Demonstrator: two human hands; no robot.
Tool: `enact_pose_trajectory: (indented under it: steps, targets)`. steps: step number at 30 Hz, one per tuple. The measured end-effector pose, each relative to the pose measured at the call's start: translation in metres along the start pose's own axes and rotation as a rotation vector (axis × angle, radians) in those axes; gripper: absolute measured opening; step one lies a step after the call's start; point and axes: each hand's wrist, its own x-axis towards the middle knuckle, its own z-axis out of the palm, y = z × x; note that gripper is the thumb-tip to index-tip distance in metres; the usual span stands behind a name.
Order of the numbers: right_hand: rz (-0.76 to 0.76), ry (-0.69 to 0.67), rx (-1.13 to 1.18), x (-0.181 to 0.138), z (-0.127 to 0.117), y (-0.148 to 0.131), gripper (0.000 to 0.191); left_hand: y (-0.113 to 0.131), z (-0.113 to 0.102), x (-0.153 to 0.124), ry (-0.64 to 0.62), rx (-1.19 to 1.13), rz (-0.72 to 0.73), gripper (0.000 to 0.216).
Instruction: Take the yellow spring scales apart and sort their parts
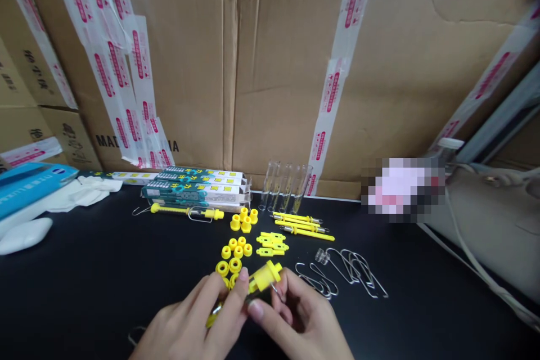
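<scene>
My left hand (pixel 198 315) is closed around a tubular spring scale (pixel 265 277), its clear barrel and yellow cap poking out past the fingertips, tilted up to the right. My right hand (pixel 301 315) pinches a bent metal wire (pixel 276 291) beside the yellow cap, its thumb close to the barrel. Fingers hide much of the scale's lower part. Just beyond my hands lie yellow ring caps (pixel 235 265), small yellow collars (pixel 247 250), flanged yellow plugs (pixel 246 224) and slotted yellow tabs (pixel 272 244). Loose S-shaped wire hooks (pixel 324 284) rest by my right hand.
Behind stand clear tubes (pixel 285 188) and stacked small boxes (pixel 194 188), with a whole spring scale (pixel 185 211) before them. Yellow rods with springs (pixel 301 226) and bigger wire hooks (pixel 358 270) lie right. A white mouse (pixel 25 236) sits left; cardboard (pixel 287 67) walls the back.
</scene>
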Motion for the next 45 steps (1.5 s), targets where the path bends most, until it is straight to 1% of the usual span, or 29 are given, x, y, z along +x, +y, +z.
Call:
enact_pose_trajectory:
  steps: [3, 8, 10, 12, 14, 16, 17, 18, 19, 20, 22, 23, 25, 26, 28, 31, 34, 36, 38, 41, 43, 45]
  targets:
    - [-0.009, 0.023, -0.157, 0.003, -0.001, -0.005, 0.056, 0.001, 0.0, -0.003, -0.026, 0.039, -0.005, 0.029]
    - [-0.038, 0.085, -0.23, 0.006, -0.002, -0.01, 0.057, 0.001, 0.001, -0.007, -0.028, 0.009, -0.037, 0.025]
    - [-0.087, 0.096, -0.275, 0.009, -0.005, -0.009, 0.058, -0.001, 0.002, -0.007, -0.038, 0.017, -0.025, 0.025]
    - [-0.23, 0.081, -0.364, 0.011, -0.011, -0.007, 0.053, -0.004, 0.003, -0.004, -0.053, -0.011, -0.014, 0.029]
    - [-0.472, 0.044, -0.47, 0.013, -0.021, -0.007, 0.04, -0.01, 0.004, -0.001, -0.045, -0.079, -0.014, 0.032]
    - [-0.689, 0.036, -0.559, 0.014, -0.032, -0.009, 0.026, -0.017, 0.004, 0.003, -0.004, -0.123, 0.011, 0.032]
    - [-0.745, 0.06, -0.586, 0.014, -0.037, -0.01, 0.021, -0.022, 0.003, 0.004, 0.005, -0.124, 0.032, 0.032]
    - [-0.763, 0.093, -0.605, 0.013, -0.041, -0.012, 0.019, -0.026, 0.002, 0.005, 0.008, -0.119, 0.054, 0.034]
    - [-0.753, 0.115, -0.62, 0.013, -0.044, -0.013, 0.02, -0.029, 0.001, 0.006, 0.003, -0.115, 0.076, 0.037]
    - [-0.728, 0.109, -0.628, 0.012, -0.045, -0.014, 0.028, -0.032, 0.0, 0.007, 0.002, -0.112, 0.094, 0.039]
    - [-0.681, 0.003, -0.632, 0.012, -0.046, -0.016, 0.042, -0.035, 0.0, 0.006, 0.004, -0.105, 0.128, 0.039]
    - [-0.66, -0.067, -0.637, 0.012, -0.045, -0.016, 0.041, -0.035, 0.0, 0.005, 0.018, -0.088, 0.143, 0.038]
    - [-0.612, -0.149, -0.664, 0.012, -0.042, -0.016, 0.028, -0.032, 0.001, 0.003, 0.037, -0.039, 0.168, 0.037]
    - [-0.579, -0.153, -0.688, 0.012, -0.041, -0.015, 0.023, -0.03, 0.001, 0.001, 0.038, -0.022, 0.177, 0.037]
    - [-0.507, -0.136, -0.743, 0.012, -0.038, -0.013, 0.021, -0.026, 0.003, -0.003, 0.043, -0.016, 0.181, 0.035]
    - [-0.437, -0.138, -0.778, 0.011, -0.035, -0.012, 0.026, -0.023, 0.004, -0.01, 0.076, -0.045, 0.18, 0.035]
    - [-0.386, -0.133, -0.707, 0.011, -0.033, -0.013, 0.029, -0.023, 0.003, -0.013, 0.102, -0.03, 0.205, 0.038]
    - [-0.33, -0.14, -0.632, 0.01, -0.033, -0.013, 0.025, -0.023, 0.002, -0.012, 0.083, 0.008, 0.194, 0.041]
    - [-0.3, -0.13, -0.621, 0.01, -0.033, -0.011, 0.024, -0.023, 0.001, -0.008, 0.023, 0.047, 0.195, 0.04]
    - [-0.359, -0.059, -0.75, 0.008, -0.033, -0.009, 0.027, -0.021, 0.0, -0.002, -0.027, 0.065, 0.222, 0.037]
    - [-0.414, -0.028, -0.848, 0.008, -0.034, -0.008, 0.032, -0.018, 0.0, 0.0, -0.003, 0.046, 0.217, 0.036]
    - [-0.441, -0.034, -0.893, 0.008, -0.034, -0.01, 0.038, -0.015, -0.001, 0.002, 0.006, 0.023, 0.216, 0.035]
